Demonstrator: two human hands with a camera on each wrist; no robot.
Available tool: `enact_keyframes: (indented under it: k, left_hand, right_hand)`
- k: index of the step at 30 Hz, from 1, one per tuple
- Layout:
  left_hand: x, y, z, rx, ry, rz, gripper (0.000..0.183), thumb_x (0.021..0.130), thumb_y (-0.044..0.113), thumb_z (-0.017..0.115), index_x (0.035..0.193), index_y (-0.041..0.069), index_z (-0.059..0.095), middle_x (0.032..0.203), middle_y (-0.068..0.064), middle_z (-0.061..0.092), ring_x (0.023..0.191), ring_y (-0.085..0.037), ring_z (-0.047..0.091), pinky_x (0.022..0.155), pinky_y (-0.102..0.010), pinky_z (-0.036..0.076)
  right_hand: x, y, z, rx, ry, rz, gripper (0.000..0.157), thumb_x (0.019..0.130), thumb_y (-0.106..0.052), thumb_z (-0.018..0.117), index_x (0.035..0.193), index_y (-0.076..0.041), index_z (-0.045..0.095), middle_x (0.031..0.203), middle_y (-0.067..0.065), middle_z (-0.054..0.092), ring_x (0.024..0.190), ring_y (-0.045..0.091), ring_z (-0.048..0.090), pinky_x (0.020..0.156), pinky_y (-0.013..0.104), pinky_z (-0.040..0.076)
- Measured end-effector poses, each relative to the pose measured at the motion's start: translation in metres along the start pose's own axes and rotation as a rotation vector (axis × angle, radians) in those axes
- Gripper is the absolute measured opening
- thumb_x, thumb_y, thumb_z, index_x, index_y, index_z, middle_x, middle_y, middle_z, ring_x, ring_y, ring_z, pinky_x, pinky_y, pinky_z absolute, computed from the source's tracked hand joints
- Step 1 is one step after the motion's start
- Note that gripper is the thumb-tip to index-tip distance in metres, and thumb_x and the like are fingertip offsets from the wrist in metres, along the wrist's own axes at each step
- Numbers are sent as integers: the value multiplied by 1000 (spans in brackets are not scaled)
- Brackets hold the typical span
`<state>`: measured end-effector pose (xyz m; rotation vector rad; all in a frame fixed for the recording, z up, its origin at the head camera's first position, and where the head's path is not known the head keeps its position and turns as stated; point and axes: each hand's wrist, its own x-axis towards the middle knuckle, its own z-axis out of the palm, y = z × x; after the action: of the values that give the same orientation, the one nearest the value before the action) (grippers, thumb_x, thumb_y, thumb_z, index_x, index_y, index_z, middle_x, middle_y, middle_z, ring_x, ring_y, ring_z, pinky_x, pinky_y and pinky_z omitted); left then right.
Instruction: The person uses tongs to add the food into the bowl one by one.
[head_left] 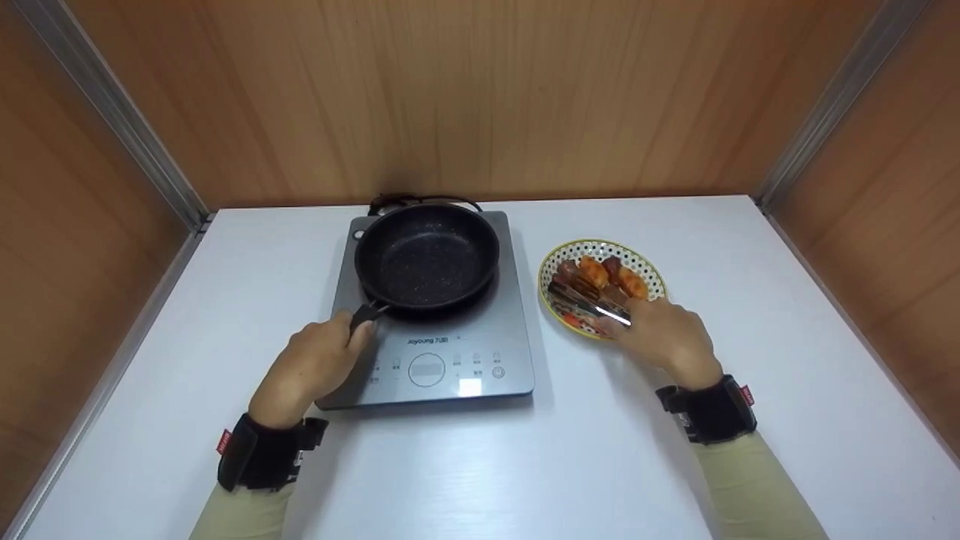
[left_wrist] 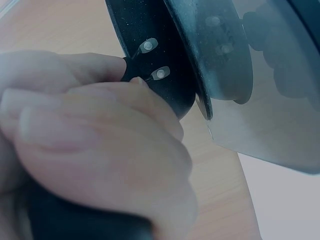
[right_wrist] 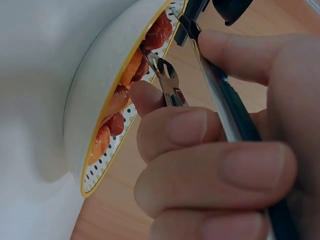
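Note:
My left hand grips the black handle of a dark frying pan, which sits on an induction cooker. Nothing lies in the pan. In the right hand I hold metal tongs with dark handles, fingers curled round both arms. The tongs' tips reach into a dotted, yellow-rimmed bowl. Several orange and dark red pieces of food, apparently meat, lie in it. In the right wrist view one tong tip touches or nearly touches the food; whether a piece is pinched I cannot tell.
The grey induction cooker stands on a white table, left of the bowl. A black cord runs behind the pan. Wooden panels enclose the back and both sides.

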<state>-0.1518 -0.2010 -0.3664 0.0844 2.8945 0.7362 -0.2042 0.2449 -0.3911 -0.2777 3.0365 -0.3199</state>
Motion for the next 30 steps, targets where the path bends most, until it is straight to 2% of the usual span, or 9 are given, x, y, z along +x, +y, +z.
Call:
enact_keyframes:
  k: [4,10,14,21,27,30]
  left_hand:
    - [1,0,0,-2,5,1,38,115,37,42,108,3,55,84,-14,62,75,-28,59,63,-41,48]
    - [1,1,0,11,8,0,37,115,38,42,108,4,55,85,-15,62,77,-29,60,65,-44,49]
    - [0,1,0,13,6,-5,38,115,38,42,109,4,55,87,-16,63,79,-30,60,67,-46,50]
    - [1,-1,0,12,13,5,36,115,36,43,105,4,56,81,-12,61,74,-28,59,63,-41,48]
    - [2,-2,0,24,8,1,36,116,36,42,108,3,56,84,-13,63,76,-28,60,66,-44,50]
    - [2,-1,0,22,8,1,37,116,36,42,108,3,56,84,-14,63,76,-28,60,66,-43,49]
  right_hand:
    - [0,-3,3,-22,12,-6,65,106,-58,56,137,-2,67,101,30,71,82,49,70,61,57,53]
    - [-1,-5,4,-38,26,-11,63,106,-57,56,152,-13,58,103,32,72,80,50,70,59,56,53]
    - [-2,-7,4,-33,23,-2,66,105,-60,56,154,-16,56,100,31,72,78,49,69,59,56,52]
    - [0,-7,6,-63,38,-10,65,105,-60,58,155,-18,55,90,28,71,70,47,67,55,54,51]
    - [-1,-6,7,-74,75,-40,60,105,-56,60,142,-8,66,100,29,73,85,50,70,62,59,55]
    - [-1,-4,6,-75,80,-46,58,106,-55,59,142,-11,66,105,29,73,92,52,70,65,61,56]
